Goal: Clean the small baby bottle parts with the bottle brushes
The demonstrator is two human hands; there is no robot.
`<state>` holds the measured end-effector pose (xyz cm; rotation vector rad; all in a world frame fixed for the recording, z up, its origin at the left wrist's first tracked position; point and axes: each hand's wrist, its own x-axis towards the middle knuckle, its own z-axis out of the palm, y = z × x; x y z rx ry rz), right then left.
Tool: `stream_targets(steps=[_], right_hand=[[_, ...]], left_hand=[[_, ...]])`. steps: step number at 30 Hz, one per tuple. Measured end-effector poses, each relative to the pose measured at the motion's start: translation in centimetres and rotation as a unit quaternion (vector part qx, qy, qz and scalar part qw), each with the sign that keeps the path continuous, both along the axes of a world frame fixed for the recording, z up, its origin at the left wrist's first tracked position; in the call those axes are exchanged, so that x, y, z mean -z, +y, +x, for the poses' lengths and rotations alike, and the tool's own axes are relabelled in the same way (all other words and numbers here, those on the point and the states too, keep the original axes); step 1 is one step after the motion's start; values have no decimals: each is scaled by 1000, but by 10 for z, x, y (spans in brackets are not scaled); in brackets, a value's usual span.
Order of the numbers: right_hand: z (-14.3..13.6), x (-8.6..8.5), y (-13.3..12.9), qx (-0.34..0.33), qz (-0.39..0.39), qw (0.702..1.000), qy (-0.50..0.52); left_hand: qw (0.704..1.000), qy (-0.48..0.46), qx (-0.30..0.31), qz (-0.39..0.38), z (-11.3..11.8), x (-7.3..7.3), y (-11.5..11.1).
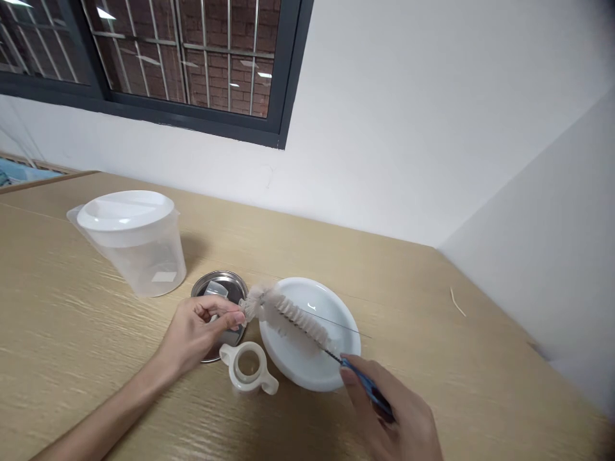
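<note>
A bottle brush with white bristles slants over a white bowl. My right hand is closed around its blue handle. At the brush's far end, my left hand pinches a small, pale translucent piece, whose exact shape is hard to make out against the bristles. A thin wire stretches across the bowl beside the brush. Just below my left hand stands a cream two-handled ring or cup. Partly under that hand lies a round metal tray with clear pieces in it.
A translucent lidded pitcher stands at the left on the wooden table. A short pale strip lies at the right. Behind the table are a white wall and a barred window.
</note>
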<state>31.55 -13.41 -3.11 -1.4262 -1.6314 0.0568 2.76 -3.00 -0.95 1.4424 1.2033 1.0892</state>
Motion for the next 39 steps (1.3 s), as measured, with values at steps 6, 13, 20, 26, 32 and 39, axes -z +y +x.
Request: stream_targets(steps=[6, 13, 20, 26, 32, 39], right_hand=[[5, -5, 1, 40, 18, 999, 13], [-2, -3, -2, -5, -4, 1000, -9], [12, -7, 1, 29, 13, 999, -32], [10, -10, -1, 63, 30, 997, -17], [5, -2, -1, -3, 26, 998, -54], [12, -8, 1, 43, 19, 997, -59]], left_hand=[[996, -65, -7, -52, 1, -7, 1], [995, -86, 9, -43, -2, 4, 3], [992, -107, 11, -60, -7, 13, 5], [989, -124, -4, -75, -5, 11, 6], [993, -98, 7, -61, -3, 8, 4], [992, -106, 48, -44, -7, 12, 4]])
